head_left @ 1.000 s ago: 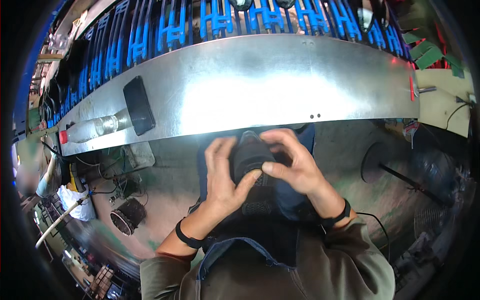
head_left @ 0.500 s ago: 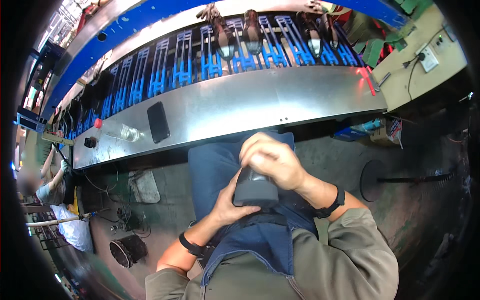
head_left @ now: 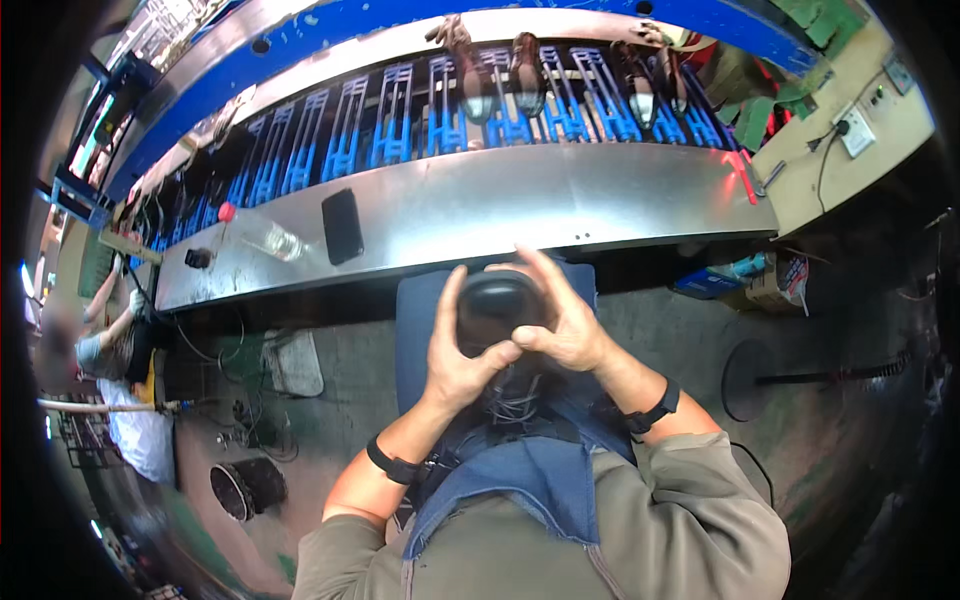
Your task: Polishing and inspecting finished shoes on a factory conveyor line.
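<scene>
Over my lap I hold a black shoe [head_left: 492,325] with its rounded toe pointing away from me. Grey laces [head_left: 512,405] show at its near end. My left hand [head_left: 458,365] wraps around the shoe's left side, thumb across the top. Around the right side curves my right hand [head_left: 568,335], its thumb meeting the left thumb over the upper. The sole and the undersides of my fingers are hidden.
A metal bench [head_left: 450,200] runs ahead, with a phone [head_left: 342,227] and a clear red-capped bottle [head_left: 265,235] on it. Shoes [head_left: 526,75] rest on the blue racks [head_left: 400,125] behind. A black bucket [head_left: 248,488] stands left; a person [head_left: 112,345] works at far left.
The shoe has turned, so its toe and laces now show instead of a dark, flat-looking end. My right hand has gone from its top to its right side; my left hand has shifted forward.
</scene>
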`<state>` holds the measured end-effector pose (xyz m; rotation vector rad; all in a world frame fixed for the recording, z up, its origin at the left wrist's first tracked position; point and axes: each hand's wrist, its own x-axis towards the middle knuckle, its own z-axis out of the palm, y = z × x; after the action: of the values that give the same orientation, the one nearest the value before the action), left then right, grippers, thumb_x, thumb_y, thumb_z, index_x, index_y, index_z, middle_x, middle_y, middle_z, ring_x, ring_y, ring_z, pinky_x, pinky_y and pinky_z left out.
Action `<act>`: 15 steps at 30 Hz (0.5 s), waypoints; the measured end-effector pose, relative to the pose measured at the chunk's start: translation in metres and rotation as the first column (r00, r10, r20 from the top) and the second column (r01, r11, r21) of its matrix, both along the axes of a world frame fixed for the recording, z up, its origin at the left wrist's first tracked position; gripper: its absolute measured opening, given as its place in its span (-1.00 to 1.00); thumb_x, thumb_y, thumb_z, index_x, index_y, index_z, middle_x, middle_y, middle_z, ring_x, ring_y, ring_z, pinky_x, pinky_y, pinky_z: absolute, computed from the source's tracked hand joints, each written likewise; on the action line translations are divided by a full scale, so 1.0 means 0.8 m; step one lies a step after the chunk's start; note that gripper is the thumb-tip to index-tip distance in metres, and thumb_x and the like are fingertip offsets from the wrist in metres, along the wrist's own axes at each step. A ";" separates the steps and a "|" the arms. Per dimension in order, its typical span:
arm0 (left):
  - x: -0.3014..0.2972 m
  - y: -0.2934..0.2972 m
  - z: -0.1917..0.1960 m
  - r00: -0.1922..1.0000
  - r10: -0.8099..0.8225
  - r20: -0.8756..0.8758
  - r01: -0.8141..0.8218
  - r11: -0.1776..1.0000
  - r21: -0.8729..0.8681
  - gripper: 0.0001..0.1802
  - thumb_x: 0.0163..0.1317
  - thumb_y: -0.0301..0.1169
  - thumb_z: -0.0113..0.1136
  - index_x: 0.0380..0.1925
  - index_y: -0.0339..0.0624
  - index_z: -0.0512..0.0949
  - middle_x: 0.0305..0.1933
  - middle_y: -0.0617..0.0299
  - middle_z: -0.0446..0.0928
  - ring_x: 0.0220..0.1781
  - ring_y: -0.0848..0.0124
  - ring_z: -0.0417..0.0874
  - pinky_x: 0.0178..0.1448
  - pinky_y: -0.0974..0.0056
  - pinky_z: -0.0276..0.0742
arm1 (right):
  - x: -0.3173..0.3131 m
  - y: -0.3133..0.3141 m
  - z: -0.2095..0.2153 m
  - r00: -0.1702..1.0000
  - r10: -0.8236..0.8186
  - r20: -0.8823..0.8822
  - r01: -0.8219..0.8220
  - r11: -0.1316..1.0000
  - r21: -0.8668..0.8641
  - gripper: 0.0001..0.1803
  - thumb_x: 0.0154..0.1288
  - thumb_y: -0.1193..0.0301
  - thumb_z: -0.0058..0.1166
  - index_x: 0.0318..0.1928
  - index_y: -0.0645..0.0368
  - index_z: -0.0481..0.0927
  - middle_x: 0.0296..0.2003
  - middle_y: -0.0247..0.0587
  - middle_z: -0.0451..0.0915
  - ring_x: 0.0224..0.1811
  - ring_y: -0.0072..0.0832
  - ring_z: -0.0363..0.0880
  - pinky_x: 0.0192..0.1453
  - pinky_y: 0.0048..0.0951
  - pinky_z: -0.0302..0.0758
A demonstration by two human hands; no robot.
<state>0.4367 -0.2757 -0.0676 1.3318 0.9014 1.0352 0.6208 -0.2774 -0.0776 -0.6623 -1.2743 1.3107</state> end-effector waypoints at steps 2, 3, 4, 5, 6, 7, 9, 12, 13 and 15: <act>-0.004 0.000 -0.013 0.989 -0.008 -0.147 0.022 0.995 0.100 0.25 0.01 -0.06 0.59 0.53 -0.27 -0.02 0.35 -0.12 0.39 0.39 0.10 0.46 0.44 0.07 0.38 | 0.008 0.001 0.009 0.994 0.027 0.106 -0.026 1.000 -0.014 -0.04 0.27 0.24 0.37 0.53 0.23 0.11 0.32 -0.03 0.43 0.40 -0.30 0.38 0.49 -0.27 0.27; -0.008 0.003 -0.018 0.972 0.038 -0.233 -0.001 0.987 0.159 0.24 0.00 -0.06 0.59 0.53 -0.27 0.00 0.35 -0.11 0.39 0.39 0.08 0.46 0.43 0.07 0.39 | 0.005 0.003 0.003 0.999 0.016 0.051 -0.013 0.998 -0.066 -0.09 0.27 0.26 0.37 0.51 0.22 0.17 0.29 -0.07 0.45 0.37 -0.33 0.40 0.48 -0.29 0.29; -0.009 0.007 -0.020 0.946 0.089 -0.313 -0.018 0.975 0.220 0.23 -0.01 -0.06 0.59 0.53 -0.27 0.02 0.35 -0.11 0.39 0.38 0.07 0.47 0.43 0.06 0.39 | 0.003 0.005 -0.006 1.000 0.003 -0.001 -0.003 0.993 -0.118 -0.13 0.28 0.27 0.36 0.50 0.21 0.22 0.27 -0.11 0.48 0.35 -0.36 0.42 0.46 -0.31 0.31; -0.002 0.009 -0.022 0.937 0.100 -0.336 -0.035 0.980 0.194 0.20 0.00 -0.08 0.58 0.52 -0.27 0.05 0.32 -0.12 0.40 0.37 0.05 0.47 0.42 0.06 0.40 | 0.000 0.011 -0.014 0.999 -0.036 -0.025 0.033 0.994 -0.104 -0.18 0.29 0.30 0.34 0.47 0.22 0.26 0.25 -0.14 0.48 0.32 -0.40 0.43 0.45 -0.34 0.32; 0.010 0.008 -0.031 0.976 0.110 -0.187 -0.096 0.992 0.082 0.13 0.04 -0.10 0.55 0.50 -0.28 0.11 0.32 -0.12 0.41 0.36 0.05 0.48 0.42 0.06 0.40 | 0.003 0.015 -0.020 0.998 -0.056 0.010 0.057 0.992 -0.115 -0.22 0.30 0.32 0.32 0.46 0.22 0.29 0.25 -0.12 0.49 0.32 -0.40 0.43 0.45 -0.34 0.31; 0.014 0.009 -0.038 0.970 0.154 -0.189 -0.138 0.986 0.095 0.10 0.05 -0.11 0.54 0.48 -0.28 0.14 0.32 -0.12 0.40 0.36 0.06 0.48 0.42 0.06 0.40 | 0.001 0.019 -0.027 0.997 -0.070 0.011 0.071 0.986 -0.148 -0.23 0.30 0.32 0.31 0.45 0.24 0.30 0.25 -0.11 0.49 0.32 -0.39 0.43 0.44 -0.34 0.31; 0.018 0.013 -0.049 0.951 0.221 -0.215 -0.203 0.974 0.102 0.02 0.07 -0.14 0.52 0.45 -0.30 0.21 0.34 -0.14 0.40 0.37 0.07 0.48 0.41 0.08 0.40 | -0.005 0.027 -0.039 0.990 -0.134 0.053 0.141 0.976 -0.164 -0.27 0.30 0.31 0.28 0.41 0.30 0.34 0.25 -0.10 0.49 0.32 -0.38 0.43 0.44 -0.34 0.31; 0.020 0.021 -0.068 0.943 0.247 -0.223 -0.233 0.969 0.087 -0.01 0.07 -0.14 0.52 0.42 -0.31 0.24 0.30 -0.16 0.43 0.34 0.06 0.50 0.37 0.07 0.44 | -0.018 0.032 -0.056 0.974 -0.222 0.043 0.226 0.951 -0.209 -0.28 0.33 0.30 0.26 0.40 0.34 0.35 0.24 -0.04 0.50 0.31 -0.34 0.45 0.44 -0.34 0.32; 0.020 0.023 -0.075 0.941 0.258 -0.219 -0.242 0.966 0.096 -0.02 0.08 -0.15 0.52 0.42 -0.31 0.25 0.29 -0.16 0.44 0.33 0.05 0.51 0.36 0.08 0.45 | -0.023 0.034 -0.062 0.970 -0.243 0.022 0.242 0.943 -0.228 -0.28 0.33 0.28 0.26 0.40 0.36 0.35 0.24 -0.01 0.50 0.31 -0.33 0.46 0.43 -0.34 0.32; 0.016 0.024 -0.083 0.934 0.275 -0.227 -0.265 0.961 0.073 -0.02 0.10 -0.12 0.52 0.42 -0.33 0.25 0.30 -0.18 0.43 0.34 0.06 0.51 0.36 0.09 0.45 | -0.031 0.034 -0.067 0.962 -0.271 0.038 0.272 0.931 -0.243 -0.30 0.36 0.30 0.24 0.40 0.37 0.34 0.24 0.01 0.50 0.32 -0.33 0.45 0.44 -0.34 0.32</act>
<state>0.4497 -0.2567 -0.1338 1.4116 1.2764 1.1245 0.5959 -0.2499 -0.1314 -0.9809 -0.9885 1.2452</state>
